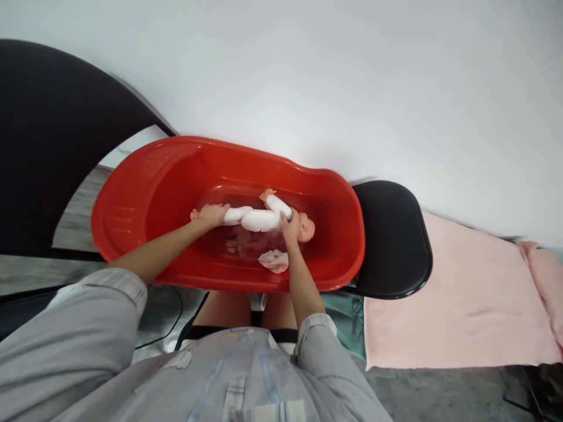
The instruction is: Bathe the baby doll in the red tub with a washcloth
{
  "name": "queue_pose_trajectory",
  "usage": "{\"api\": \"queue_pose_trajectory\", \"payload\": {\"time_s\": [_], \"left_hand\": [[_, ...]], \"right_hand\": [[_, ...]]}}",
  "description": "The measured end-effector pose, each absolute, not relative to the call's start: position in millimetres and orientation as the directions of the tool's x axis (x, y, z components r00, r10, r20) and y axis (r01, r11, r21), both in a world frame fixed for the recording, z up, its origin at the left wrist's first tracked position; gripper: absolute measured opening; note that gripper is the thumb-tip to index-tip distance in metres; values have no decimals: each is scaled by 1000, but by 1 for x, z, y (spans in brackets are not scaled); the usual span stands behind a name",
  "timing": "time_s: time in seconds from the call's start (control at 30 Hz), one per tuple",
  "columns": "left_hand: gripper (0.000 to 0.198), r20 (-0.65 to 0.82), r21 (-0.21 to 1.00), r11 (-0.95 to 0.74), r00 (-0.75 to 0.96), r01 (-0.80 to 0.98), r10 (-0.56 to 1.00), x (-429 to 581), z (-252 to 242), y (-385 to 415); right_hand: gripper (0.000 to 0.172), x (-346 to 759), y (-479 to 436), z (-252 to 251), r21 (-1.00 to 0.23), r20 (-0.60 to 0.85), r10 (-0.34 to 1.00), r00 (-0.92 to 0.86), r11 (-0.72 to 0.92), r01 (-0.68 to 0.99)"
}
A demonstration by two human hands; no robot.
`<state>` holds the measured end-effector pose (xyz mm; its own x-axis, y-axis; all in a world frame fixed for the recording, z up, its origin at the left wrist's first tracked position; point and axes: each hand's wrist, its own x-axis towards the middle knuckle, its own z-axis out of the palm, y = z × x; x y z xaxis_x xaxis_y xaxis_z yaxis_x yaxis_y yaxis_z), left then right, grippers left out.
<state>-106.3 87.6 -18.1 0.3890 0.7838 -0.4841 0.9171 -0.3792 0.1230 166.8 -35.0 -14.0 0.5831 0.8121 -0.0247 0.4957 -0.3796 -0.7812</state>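
A baby doll [259, 220] with a white body lies sideways inside a red baby bathtub [127, 225], its head toward the right end. My left hand [213, 215] is closed around the doll's lower legs, with a foot showing past my fingers. Near the neck and shoulder, my right hand [290, 226] grips the doll's upper body. One doll arm sticks up toward the far wall of the tub. Below the doll, a pale pink cloth [274, 261] rests in the tub, close to my right wrist. Shallow water appears to cover the tub's bottom.
A black chair seat [393, 237] adjoins the tub's right end, and a large black surface [65, 135] stands at the left. Farther right, a pink blanket [453, 299] covers a flat surface. A white wall [329, 76] rises behind the tub. A thin cable [176, 322] runs along the floor.
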Motion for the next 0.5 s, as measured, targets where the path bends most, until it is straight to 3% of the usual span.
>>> {"api": "queue_pose_trajectory", "payload": {"time_s": [0.37, 0.5], "left_hand": [[57, -479, 168, -320, 360, 933, 801, -101, -33, 90], [79, -479, 178, -360, 401, 916, 781, -99, -32, 90]], "right_hand": [[47, 170, -45, -14, -764, 8, 800, 600, -382, 519], [49, 167, -50, -13, -739, 42, 811, 584, -368, 564]]}}
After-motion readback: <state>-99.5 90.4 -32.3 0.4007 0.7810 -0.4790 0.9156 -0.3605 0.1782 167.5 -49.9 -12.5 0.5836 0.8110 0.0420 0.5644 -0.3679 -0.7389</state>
